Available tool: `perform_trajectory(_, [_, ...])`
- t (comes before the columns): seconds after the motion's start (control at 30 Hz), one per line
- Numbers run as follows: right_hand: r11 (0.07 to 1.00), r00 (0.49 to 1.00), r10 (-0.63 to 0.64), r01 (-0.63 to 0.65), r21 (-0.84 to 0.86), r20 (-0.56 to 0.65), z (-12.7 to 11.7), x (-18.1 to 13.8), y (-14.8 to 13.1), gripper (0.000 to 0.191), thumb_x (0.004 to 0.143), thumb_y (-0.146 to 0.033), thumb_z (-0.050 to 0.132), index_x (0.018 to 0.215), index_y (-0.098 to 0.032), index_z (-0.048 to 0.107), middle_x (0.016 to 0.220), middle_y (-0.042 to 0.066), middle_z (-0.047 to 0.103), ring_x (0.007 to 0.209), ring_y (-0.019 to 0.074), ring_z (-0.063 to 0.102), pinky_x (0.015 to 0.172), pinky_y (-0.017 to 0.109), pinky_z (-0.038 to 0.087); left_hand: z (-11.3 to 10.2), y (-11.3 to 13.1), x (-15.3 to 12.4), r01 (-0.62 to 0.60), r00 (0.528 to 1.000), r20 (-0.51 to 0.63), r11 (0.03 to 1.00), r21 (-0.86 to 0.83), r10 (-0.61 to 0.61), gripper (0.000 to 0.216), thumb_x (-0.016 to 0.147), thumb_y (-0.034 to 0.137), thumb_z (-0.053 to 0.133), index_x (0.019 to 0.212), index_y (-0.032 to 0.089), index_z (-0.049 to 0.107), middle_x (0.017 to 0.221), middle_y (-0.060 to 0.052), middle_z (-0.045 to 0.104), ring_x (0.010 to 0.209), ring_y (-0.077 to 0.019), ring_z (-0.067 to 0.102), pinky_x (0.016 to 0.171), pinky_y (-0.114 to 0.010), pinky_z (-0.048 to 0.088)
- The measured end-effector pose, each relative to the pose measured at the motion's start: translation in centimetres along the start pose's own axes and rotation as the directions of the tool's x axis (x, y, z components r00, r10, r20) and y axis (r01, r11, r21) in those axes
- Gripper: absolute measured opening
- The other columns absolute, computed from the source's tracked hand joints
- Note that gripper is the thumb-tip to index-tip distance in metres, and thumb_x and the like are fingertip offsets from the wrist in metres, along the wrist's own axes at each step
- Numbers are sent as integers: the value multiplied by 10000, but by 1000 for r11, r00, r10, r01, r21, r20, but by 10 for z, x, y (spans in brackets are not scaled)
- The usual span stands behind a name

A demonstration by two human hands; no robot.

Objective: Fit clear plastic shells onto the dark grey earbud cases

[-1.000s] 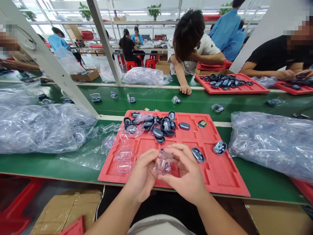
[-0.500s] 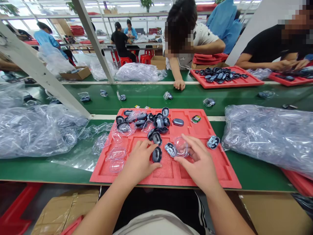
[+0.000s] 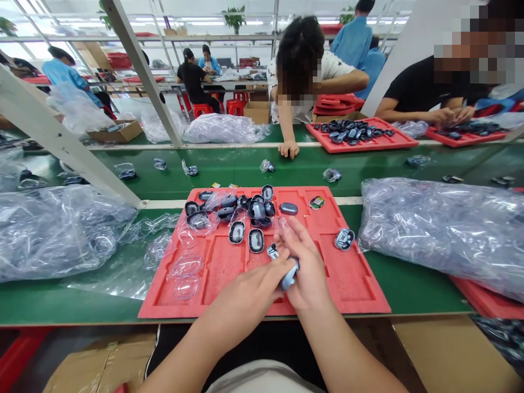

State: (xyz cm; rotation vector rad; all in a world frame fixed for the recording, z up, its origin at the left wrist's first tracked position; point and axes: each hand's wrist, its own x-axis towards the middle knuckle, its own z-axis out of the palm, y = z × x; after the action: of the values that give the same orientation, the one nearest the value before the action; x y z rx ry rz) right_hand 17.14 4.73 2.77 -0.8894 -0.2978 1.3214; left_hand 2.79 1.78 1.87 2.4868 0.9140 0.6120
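Fingers (image 3: 273,272) of the left hand (image 3: 245,297) are pinched on the near end of a blue-grey case (image 3: 289,277), and the right hand (image 3: 305,267) is clasped round its far side, thumb tucked in, longer fingers stretched forward over the red tray (image 3: 360,289). So both hands are on the one case, held just above the tray's front middle, right at the near edge of the green table (image 3: 409,284). Just beyond the knuckles, a small open case (image 3: 272,251) lies on the tray, with two more open cases (image 3: 256,240) side by side to its left. Further back sits a heap of dark cases (image 3: 254,207), a closed one (image 3: 288,208) just beside it. Off to the right, an open case (image 3: 344,239) lies alone. Clear plastic shells (image 3: 186,266) rest on the tray's left side. Big plastic bags (image 3: 442,229) flank the tray. Across the belt, a co-worker's hand (image 3: 289,148) rests on the green surface.
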Motion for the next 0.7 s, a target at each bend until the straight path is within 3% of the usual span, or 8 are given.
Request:
perform_trajectory(0.1, [954,963,256,-265,141,80,1,-4,-6,403,734,-223,908,1094,-238,727,1069,16,769,846,119,741,745,199,644,-18,-5,0,-188,982,-11,977,100,190,595,1019,56,489,1578,252,426,1590,-125,552,1433,-271,558,1145,-470,521])
perform_trajectory(0.2, [819,826,516,-553,150,229,2,-9,-9,272,774,-270,892,961,-201,706,839,-15,735,697,95,715,589,149,604,-36,-7,8,-365,927,-48,924,112,372,498,1018,51,502,1495,189,543,1538,-110,611,1461,-270,500,1221,-459,439])
perform_trajectory(0.3, [804,791,559,-590,69,249,3,-12,-7,279,809,-325,866,987,-190,698,834,-1,725,664,100,701,556,163,589,-45,-6,10,-438,894,-107,899,4,436,458,1004,113,598,1459,161,577,1418,-110,704,1398,-246,560,1227,-399,430])
perform_trajectory(0.37, [931,911,361,-364,-25,201,4,-11,-4,401,785,-280,875,1134,-221,685,1053,33,750,798,123,729,681,208,627,-45,-9,7,-347,925,-218,925,-156,311,487,921,218,764,1391,209,640,1349,-96,739,1295,-239,646,1173,-363,482])
perform_trajectory(0.43, [980,979,-30,68,-189,200,4,-8,-5,578,754,-203,880,1269,-286,632,1306,42,693,1032,159,722,883,271,627,-42,-15,1,-150,940,-342,886,-439,-11,526,781,319,903,1270,274,717,1218,-58,781,1124,-225,723,1024,-313,573])
perform_trajectory(0.53, [611,763,-427,639,-467,485,4,-6,-13,647,795,-119,813,1355,-347,584,1457,48,606,1300,222,617,1126,403,522,-38,-27,-6,-12,798,-316,511,-859,-513,454,749,408,922,1156,290,758,1046,-30,792,925,-180,731,823,-246,592])
perform_trajectory(0.63, [194,500,-284,865,-462,818,9,-8,-25,598,873,-82,704,1393,-345,567,1459,69,609,1356,257,583,1170,482,480,-37,-33,-12,-91,741,-190,184,-979,-644,379,825,445,859,1131,242,767,1048,-53,770,877,-147,690,786,-222,566])
perform_trajectory(0.7, [71,414,-171,910,-408,894,15,-10,-30,589,896,-83,676,1413,-330,542,1457,77,618,1358,261,588,1138,473,511,-37,-34,-15,-100,754,-131,85,-991,-644,358,851,436,837,1125,216,773,1031,-61,751,829,-132,659,747,-218,558])
